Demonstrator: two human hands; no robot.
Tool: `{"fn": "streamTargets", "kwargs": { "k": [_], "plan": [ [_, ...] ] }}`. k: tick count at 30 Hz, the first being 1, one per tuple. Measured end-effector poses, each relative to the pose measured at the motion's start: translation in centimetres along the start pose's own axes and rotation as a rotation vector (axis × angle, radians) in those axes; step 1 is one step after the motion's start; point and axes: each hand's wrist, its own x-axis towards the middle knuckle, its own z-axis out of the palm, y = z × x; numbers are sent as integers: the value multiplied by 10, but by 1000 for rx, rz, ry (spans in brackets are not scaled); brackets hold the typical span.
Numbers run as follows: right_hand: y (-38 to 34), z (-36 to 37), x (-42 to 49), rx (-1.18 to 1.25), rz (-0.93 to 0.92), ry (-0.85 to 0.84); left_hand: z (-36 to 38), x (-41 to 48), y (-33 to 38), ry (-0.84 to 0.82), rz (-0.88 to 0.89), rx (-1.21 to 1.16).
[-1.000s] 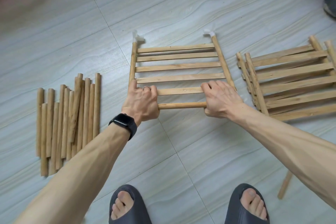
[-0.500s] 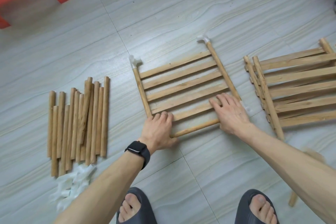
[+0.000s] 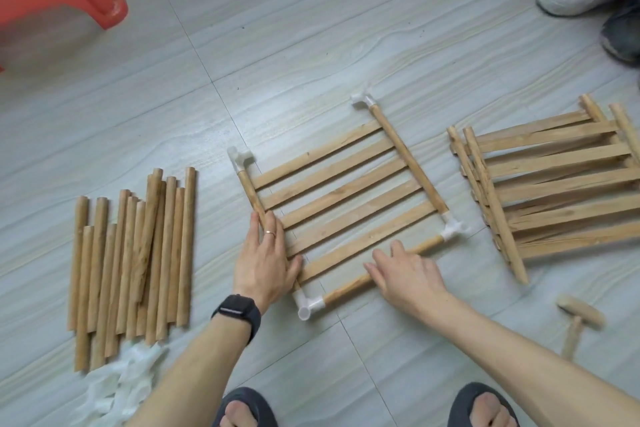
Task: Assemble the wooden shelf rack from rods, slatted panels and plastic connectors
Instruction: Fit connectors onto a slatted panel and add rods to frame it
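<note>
One slatted panel (image 3: 346,208) lies mid-floor with four corner connectors (image 3: 308,307) fitted, left hand (image 3: 265,263) and right hand (image 3: 405,274) resting on it with fingers straight, while loose rods (image 3: 135,253) at nine o'clock and spare panels (image 3: 554,191) at three o'clock await assembly.

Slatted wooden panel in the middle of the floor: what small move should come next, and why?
Probably fit a round wooden rod from the left pile across the far side. On the slatted wooden panel, only the near rod joins two white plastic connectors; the far pair has none between.
</note>
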Motion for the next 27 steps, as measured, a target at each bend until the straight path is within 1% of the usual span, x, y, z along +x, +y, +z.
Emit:
{"fn": "streamTargets", "kwargs": {
  "k": [2,4,6,8,9,10,11,12,13,14,15,16,17,18,20,21,22,23,25,27],
  "plan": [
    [16,-5,10,-99,91,34,2,-12,8,-40,-6,31],
    [31,-9,15,-110,126,79,3,-25,13,-35,26,69],
    [46,-11,22,-89,146,91,2,-33,16,19,150,59],
    [61,-17,26,-56,197,92,-2,-34,11,89,334,-3],
    [65,-21,27,-59,228,107,-7,-29,4,143,391,-33],
    [65,-23,27,-94,252,142,-12,-23,-5,226,388,-70],
    [61,-27,25,-144,270,176,-16,-16,-15,296,327,-112],
    [51,-30,22,-168,279,196,-21,-10,-25,305,201,-161],
    [39,-32,18,-152,285,187,-25,-5,-35,254,51,-210],
    [27,-30,15,-98,293,151,-27,-1,-43,165,-79,-289],
    [15,-27,14,-15,308,102,-26,2,-48,63,-180,-377],
    [5,-24,14,66,325,47,-24,3,-49,-27,-222,-438],
    [-3,-21,14,120,328,8,-20,4,-49,-64,-178,-401],
    [-9,-20,15,141,314,-3,-15,4,-45,-49,-59,-272],
    [-16,-19,17,137,279,-1,-5,2,-33,12,267,-15],
    [-18,-20,19,129,266,-5,-2,2,-28,2,402,84],
    [-19,-21,22,126,253,-14,2,2,-24,-19,494,165],
    [-18,-23,25,127,239,-22,6,3,-23,-47,525,221],
    [-16,-29,34,146,192,-35,6,3,-26,-75,522,276],
    [-13,-39,46,177,118,-60,1,6,-29,48,606,344]
  ]
}}
